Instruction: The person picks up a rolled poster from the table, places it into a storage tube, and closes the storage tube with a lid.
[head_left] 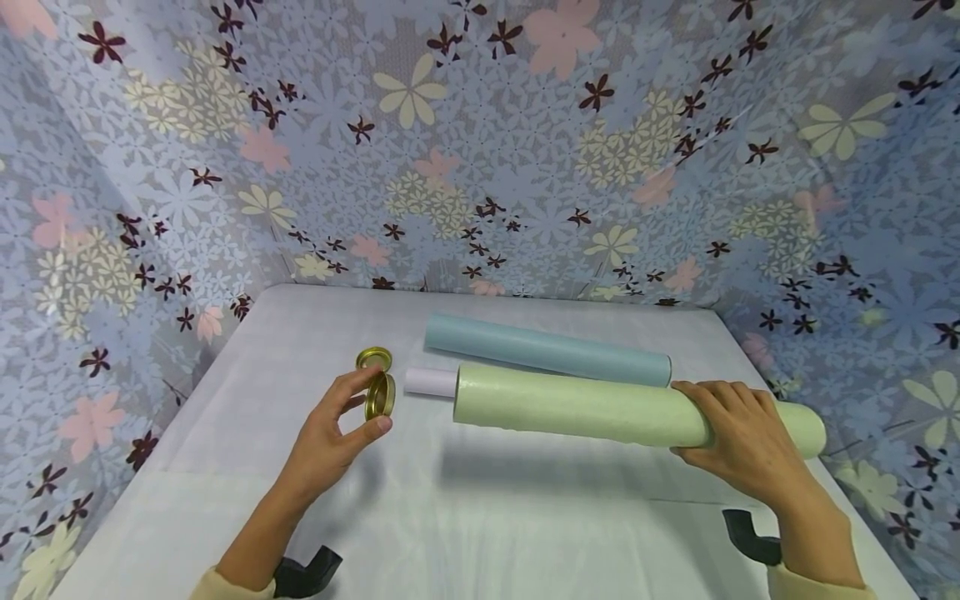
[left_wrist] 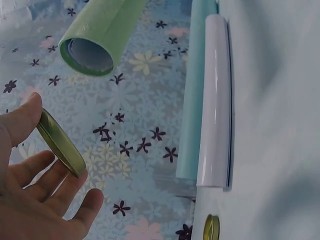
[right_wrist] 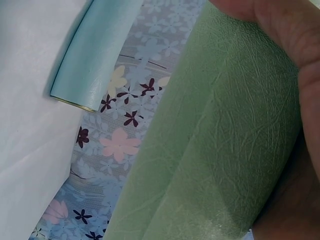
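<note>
1. Head view: the right hand (head_left: pixel 750 442) grips the green roll (head_left: pixel 585 408) near its right end and holds it level above the counter (head_left: pixel 465 533), fingers wrapped over the top. The left hand (head_left: pixel 337 433) pinches a gold lid (head_left: pixel 380 395) on edge between thumb and fingertips, just beside the roll's open left end. A 2nd gold lid (head_left: pixel 373 358) lies flat on the counter. A blue roll (head_left: pixel 547 348) and a white roll (head_left: pixel 431 382) lie behind.
2. Left wrist view: the lid (left_wrist: pixel 60 145) sits between thumb and curled fingers (left_wrist: pixel 45 175), a narrow pinch. The green roll's open mouth (left_wrist: pixel 90 55) shows paper inside. Judgement: square the lid to the mouth and keep the roll steady.
3. Right wrist view: the green roll (right_wrist: pixel 225 140) fills the frame, fingers (right_wrist: pixel 285 30) over it.
</note>
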